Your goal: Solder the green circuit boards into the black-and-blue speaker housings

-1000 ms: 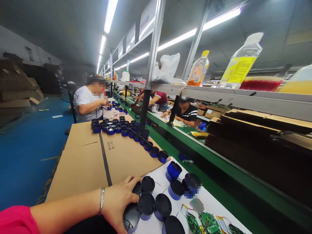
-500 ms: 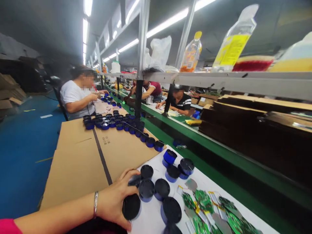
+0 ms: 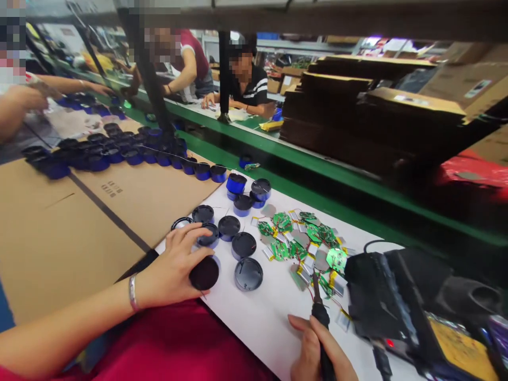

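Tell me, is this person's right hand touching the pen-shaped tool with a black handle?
Touching. The head view shows the right hand wrapped around the black-handled, pen-shaped tool, with no gap between them.

You're in an electronics assembly workshop: circuit boards [image 3: 282,222] and a soldering iron [image 3: 321,313] before you, co-workers [image 3: 257,87] along a long green line [image 3: 214,147].

Light fell brightly on the white worktop [image 3: 254,312], while deep shadow darkened the stacked cardboard [image 3: 321,127] beyond its far edge. Past its right end, red plastic [image 3: 472,172] blurred.
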Demonstrator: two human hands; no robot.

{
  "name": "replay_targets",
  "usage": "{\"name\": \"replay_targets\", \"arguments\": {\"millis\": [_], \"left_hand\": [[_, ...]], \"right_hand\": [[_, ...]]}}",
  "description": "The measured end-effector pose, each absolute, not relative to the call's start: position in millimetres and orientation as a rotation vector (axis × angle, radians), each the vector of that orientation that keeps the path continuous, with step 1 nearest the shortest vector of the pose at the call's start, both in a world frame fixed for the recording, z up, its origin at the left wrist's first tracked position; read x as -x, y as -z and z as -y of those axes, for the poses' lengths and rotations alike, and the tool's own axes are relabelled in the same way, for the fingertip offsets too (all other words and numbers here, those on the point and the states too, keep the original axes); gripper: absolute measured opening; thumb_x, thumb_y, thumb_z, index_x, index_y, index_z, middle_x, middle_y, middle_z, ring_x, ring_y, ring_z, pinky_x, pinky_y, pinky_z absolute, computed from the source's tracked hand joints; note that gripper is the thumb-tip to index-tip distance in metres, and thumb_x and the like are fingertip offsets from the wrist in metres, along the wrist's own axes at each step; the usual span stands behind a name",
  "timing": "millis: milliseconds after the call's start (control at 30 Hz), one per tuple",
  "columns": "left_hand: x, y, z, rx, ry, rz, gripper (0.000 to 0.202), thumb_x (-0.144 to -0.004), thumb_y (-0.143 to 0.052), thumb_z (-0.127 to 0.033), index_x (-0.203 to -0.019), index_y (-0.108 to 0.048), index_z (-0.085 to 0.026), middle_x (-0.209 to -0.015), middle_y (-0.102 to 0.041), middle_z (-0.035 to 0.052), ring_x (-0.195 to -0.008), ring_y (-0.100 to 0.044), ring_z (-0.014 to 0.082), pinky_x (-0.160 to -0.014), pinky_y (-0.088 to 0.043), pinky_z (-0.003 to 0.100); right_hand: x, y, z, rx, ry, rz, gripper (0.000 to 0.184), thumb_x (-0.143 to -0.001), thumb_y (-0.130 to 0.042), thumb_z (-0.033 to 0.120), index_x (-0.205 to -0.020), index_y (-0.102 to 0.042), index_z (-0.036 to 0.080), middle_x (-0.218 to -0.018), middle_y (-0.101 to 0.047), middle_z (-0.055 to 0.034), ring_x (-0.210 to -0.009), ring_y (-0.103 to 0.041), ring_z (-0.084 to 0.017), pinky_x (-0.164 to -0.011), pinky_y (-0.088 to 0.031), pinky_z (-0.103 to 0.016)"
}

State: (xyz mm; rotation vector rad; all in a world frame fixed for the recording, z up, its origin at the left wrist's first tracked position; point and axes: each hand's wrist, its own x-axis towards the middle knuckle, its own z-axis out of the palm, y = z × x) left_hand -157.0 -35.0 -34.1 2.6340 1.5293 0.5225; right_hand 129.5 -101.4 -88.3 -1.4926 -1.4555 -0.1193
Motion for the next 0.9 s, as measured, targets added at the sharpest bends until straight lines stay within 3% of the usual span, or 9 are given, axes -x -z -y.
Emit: {"name": "replay_targets", "arguments": {"millis": [100, 200, 300, 367, 467, 600, 700, 767, 900], "left_hand": [[138, 36, 24, -2.631, -0.455, -1.502, 0.057, -0.064, -0.083, -0.043, -0.113, -0.065, -0.019, -0.136, -0.049, 0.0189, -0.132, -0.036, 0.0450, -0.103, -0.031, 0.064], [125, 33, 14, -2.595, -0.380, -1.496, 0.069, -0.057, -0.088, -0.053, -0.112, -0.065, -0.018, -0.136, -0.050, 0.0192, -0.131, -0.037, 0.0453, -0.103, -0.030, 0.065], [117, 16, 5, -2.583, -0.336, -1.415, 0.076, -0.054, -0.084, -0.068, -0.109, -0.066, -0.019, -0.137, -0.050, 0.0184, -0.130, -0.038, 0.0445, -0.103, -0.029, 0.065], [106, -2, -2, -2.577, -0.339, -1.329, 0.069, -0.061, -0.080, -0.070, -0.108, -0.067, -0.021, -0.134, -0.052, 0.0161, -0.127, -0.041, 0.0412, -0.102, -0.032, 0.061], [77, -24, -17, -2.598, -0.338, -1.162, 0.046, -0.077, -0.076, -0.056, -0.107, -0.069, -0.022, -0.126, -0.059, 0.0109, -0.122, -0.048, 0.0332, -0.102, -0.036, 0.050], [21, -26, -41, -2.770, -0.181, -0.874, 0.022, -0.086, -0.070, -0.033, -0.101, -0.073, -0.018, -0.109, -0.069, 0.0090, -0.108, -0.057, 0.0283, -0.095, -0.041, 0.042], [-15, -9, -52, -2.920, -0.037, -0.646, 0.009, -0.082, -0.067, -0.013, -0.088, -0.073, -0.014, -0.096, -0.073, 0.0120, -0.100, -0.061, 0.0276, -0.085, -0.042, 0.038], [-32, 3, -56, -2.927, -0.019, -0.587, 0.011, -0.077, -0.066, -0.004, -0.079, -0.072, -0.012, -0.092, -0.074, 0.0148, -0.097, -0.062, 0.0274, -0.083, -0.041, 0.037], [-46, 13, -60, -2.815, -0.055, -0.605, 0.013, -0.076, -0.064, -0.001, -0.074, -0.070, -0.012, -0.084, -0.074, 0.0184, -0.093, -0.065, 0.0279, -0.088, -0.041, 0.039]], "right_hand": [[-121, 79, 99, 1.433, 0.273, 1.356, 0.011, -0.095, -0.061, 0.025, -0.095, -0.070, 0.020, -0.068, -0.072, 0.0003, -0.065, -0.072, -0.019, -0.072, -0.058, -0.032], [-119, 67, 101, 1.414, 0.326, 1.285, 0.013, -0.096, -0.060, 0.025, -0.094, -0.072, 0.018, -0.065, -0.071, 0.0003, -0.061, -0.070, -0.017, -0.069, -0.057, -0.031], [-126, 60, 106, 1.423, 0.227, 1.287, 0.018, -0.096, -0.059, 0.027, -0.105, -0.071, 0.018, -0.070, -0.073, -0.0006, -0.067, -0.072, -0.018, -0.073, -0.057, -0.033], [-134, 59, 110, 1.393, 0.146, 1.305, 0.023, -0.097, -0.058, 0.028, -0.116, -0.068, 0.019, -0.076, -0.074, -0.0013, -0.069, -0.073, -0.019, -0.073, -0.057, -0.034], [-148, 58, 112, 1.324, 0.097, 1.388, 0.032, -0.098, -0.056, 0.030, -0.127, -0.063, 0.018, -0.084, -0.075, -0.0027, -0.069, -0.072, -0.018, -0.067, -0.057, -0.032], [-159, 48, 113, 1.336, 0.245, 1.402, 0.028, -0.094, -0.061, 0.022, -0.121, -0.067, 0.018, -0.084, -0.076, -0.0025, -0.068, -0.072, -0.016, -0.065, -0.056, -0.029], [-159, 36, 114, 1.401, 0.359, 1.346, 0.022, -0.087, -0.068, 0.014, -0.108, -0.073, 0.019, -0.081, -0.076, -0.0009, -0.067, -0.071, -0.015, -0.067, -0.056, -0.028], [-155, 29, 115, 1.436, 0.377, 1.276, 0.016, -0.087, -0.070, 0.014, -0.102, -0.074, 0.018, -0.080, -0.075, -0.0008, -0.066, -0.071, -0.015, -0.066, -0.055, -0.028], [-147, 15, 116, 1.482, 0.189, 1.016, 0.016, -0.091, -0.066, 0.022, -0.104, -0.074, 0.015, -0.078, -0.075, -0.0022, -0.062, -0.072, -0.016, -0.062, -0.057, -0.028]]}}
